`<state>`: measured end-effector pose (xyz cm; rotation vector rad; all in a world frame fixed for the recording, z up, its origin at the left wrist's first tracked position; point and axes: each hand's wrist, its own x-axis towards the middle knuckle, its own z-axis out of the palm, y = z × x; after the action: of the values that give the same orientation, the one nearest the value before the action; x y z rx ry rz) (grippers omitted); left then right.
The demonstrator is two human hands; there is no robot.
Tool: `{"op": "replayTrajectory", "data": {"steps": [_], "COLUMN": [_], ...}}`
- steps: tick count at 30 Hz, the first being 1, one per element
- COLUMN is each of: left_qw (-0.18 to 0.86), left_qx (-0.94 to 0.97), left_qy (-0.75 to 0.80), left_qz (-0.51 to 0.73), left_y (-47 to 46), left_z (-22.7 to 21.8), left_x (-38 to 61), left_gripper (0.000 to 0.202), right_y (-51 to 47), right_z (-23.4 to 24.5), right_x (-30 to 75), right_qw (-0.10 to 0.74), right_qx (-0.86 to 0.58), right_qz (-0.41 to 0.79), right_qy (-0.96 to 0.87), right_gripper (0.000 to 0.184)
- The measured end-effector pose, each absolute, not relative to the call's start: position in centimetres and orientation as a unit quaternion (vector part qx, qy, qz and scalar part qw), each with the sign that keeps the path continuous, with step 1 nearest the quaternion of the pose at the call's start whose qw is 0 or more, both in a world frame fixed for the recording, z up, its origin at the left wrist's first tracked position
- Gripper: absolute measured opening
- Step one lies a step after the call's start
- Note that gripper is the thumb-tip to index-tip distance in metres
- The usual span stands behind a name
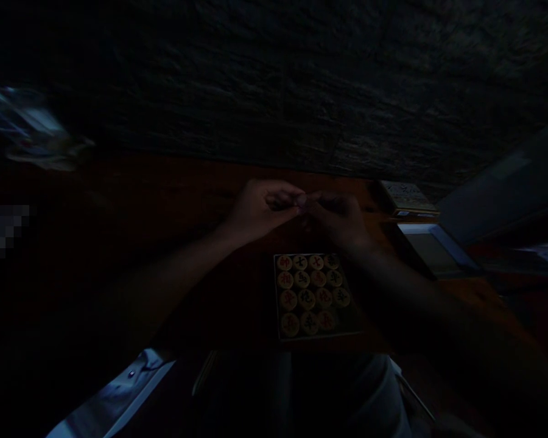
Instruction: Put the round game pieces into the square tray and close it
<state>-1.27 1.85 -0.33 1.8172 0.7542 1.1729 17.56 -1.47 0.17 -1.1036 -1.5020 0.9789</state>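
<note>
Round pieces (306, 298) — tan, lettered red or black; tabletop (178, 188) — reddish brown.

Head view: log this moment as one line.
left hand, right hand: close together, beyond tray | held item: unclear | xiangqi pieces: rows, in tray | lighting: dim
</note>
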Motion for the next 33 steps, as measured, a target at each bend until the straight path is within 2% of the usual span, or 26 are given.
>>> {"op": "replayTrajectory", "data": {"steps": [8,16,26,33], "left_qw": [0.471,0.393,0.415,0.394], "left_qx": [0.67,0.712,0.7,0.715], "left_qy": [0.297,0.314,0.281,0.273], "left_qz": [0.491,0.489,0.509,0.508], "left_y": [1.7,1.03,1.27,1.35], "left_z": [-0.09,-0.14,-0.35,-0.55], "left_x": [-0.87,-0.87,-0.69,-0.68], "left_gripper": [0.024,0.02,0.026,0.019], "right_y": [-1.69,-1.48,-1.53,-1.6], "right_z": [0.69,0.45,0.55,0.58], "right_x": [17.34,17.79,17.57,17.69], "right_qw": [0.501,0.51,0.526,0.524], "right_qx": [-0.447,-0.446,-0.409,-0.41], "right_qz": [0.373,0.348,0.426,0.419], "right_qy": [-0.64,-0.648,-0.612,-0.618], "right_gripper": [0.05,0.051,0.043,0.042]}}
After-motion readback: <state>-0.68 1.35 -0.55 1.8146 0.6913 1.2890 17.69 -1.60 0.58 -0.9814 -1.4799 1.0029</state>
